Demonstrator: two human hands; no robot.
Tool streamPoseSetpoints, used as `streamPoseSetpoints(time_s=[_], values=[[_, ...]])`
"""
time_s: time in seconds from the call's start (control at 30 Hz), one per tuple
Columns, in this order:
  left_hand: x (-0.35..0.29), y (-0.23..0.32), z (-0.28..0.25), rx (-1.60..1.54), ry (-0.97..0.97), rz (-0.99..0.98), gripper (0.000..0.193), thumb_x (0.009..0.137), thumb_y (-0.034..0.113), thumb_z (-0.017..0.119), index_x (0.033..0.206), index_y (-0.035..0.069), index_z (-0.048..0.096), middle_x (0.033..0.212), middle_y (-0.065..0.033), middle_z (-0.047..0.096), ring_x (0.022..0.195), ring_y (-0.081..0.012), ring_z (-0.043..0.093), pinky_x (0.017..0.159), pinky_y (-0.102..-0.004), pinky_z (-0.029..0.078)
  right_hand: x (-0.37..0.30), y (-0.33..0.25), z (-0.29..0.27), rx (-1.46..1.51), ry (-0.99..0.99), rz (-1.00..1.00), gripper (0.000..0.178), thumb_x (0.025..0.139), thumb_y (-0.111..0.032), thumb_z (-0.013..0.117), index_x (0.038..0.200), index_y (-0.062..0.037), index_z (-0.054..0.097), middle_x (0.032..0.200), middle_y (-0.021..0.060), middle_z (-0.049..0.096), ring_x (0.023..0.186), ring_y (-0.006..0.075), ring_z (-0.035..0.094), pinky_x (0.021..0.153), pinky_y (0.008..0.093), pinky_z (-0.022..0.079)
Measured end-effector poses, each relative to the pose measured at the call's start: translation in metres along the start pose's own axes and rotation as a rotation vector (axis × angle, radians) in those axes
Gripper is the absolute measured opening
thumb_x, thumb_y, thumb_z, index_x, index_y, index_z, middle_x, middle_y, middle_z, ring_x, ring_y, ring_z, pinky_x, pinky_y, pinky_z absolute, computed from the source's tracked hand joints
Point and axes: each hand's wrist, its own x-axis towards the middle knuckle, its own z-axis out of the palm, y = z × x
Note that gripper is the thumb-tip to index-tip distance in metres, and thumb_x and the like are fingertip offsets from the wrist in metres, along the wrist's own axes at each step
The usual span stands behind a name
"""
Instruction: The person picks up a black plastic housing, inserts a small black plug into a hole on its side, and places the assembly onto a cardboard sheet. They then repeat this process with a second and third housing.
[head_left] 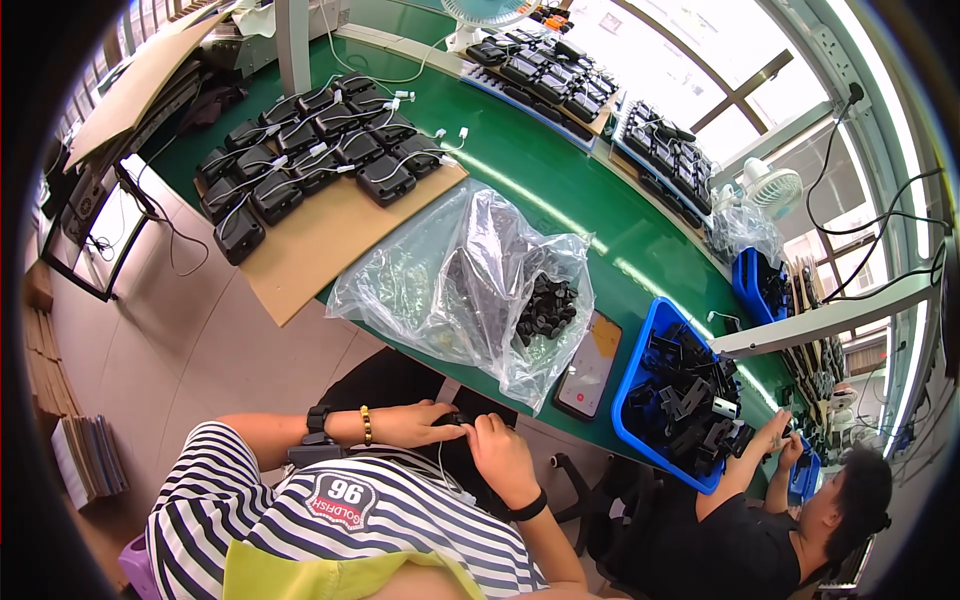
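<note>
My left hand (418,424) and my right hand (502,458) meet above my lap, just off the near edge of the green table. Their fingers are closed around a small black part (456,419), mostly covered by the fingers. A thin white cable (442,462) hangs below it. Beyond my hands lies a clear plastic bag (420,270), open, with many small black round pieces (547,308) inside. To its right rests a phone (589,366) with a lit screen.
Black boxes with white cables (295,170) stand in rows on a cardboard sheet (300,255) at the left. A blue bin (625,395) of black plastic parts stands at the right. A co-worker (770,530) sits beyond it. More black units (545,75) line the far side.
</note>
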Motion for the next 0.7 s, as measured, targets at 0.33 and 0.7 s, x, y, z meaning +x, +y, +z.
streamPoseSetpoints(time_s=[0.33,0.7], values=[[-0.003,0.023,-0.015,-0.193,-0.115,-0.104,0.069,0.105,0.048,0.052,0.138,-0.011,0.046,0.102,-0.0203,0.065,0.089,-0.0225,0.069,0.079,-0.0327,0.056,0.002,0.007,-0.029,0.316,0.164,-0.126,0.015,0.093,-0.013,0.069,0.097,-0.0029,0.06,0.095,0.0132,0.062,0.085,0.0342,0.066,0.071,0.0407,0.053],[-0.004,0.016,-0.006,-0.238,-0.123,-0.138,0.079,0.103,0.054,0.052,0.146,-0.011,0.04,0.115,-0.0265,0.063,0.086,-0.0239,0.071,0.077,-0.0337,0.057,0.001,0.018,-0.027,0.538,0.067,-0.266,0.022,0.089,-0.004,0.07,0.107,-0.0002,0.06,0.101,0.015,0.061,0.095,0.0345,0.063,0.082,0.0399,0.051]])
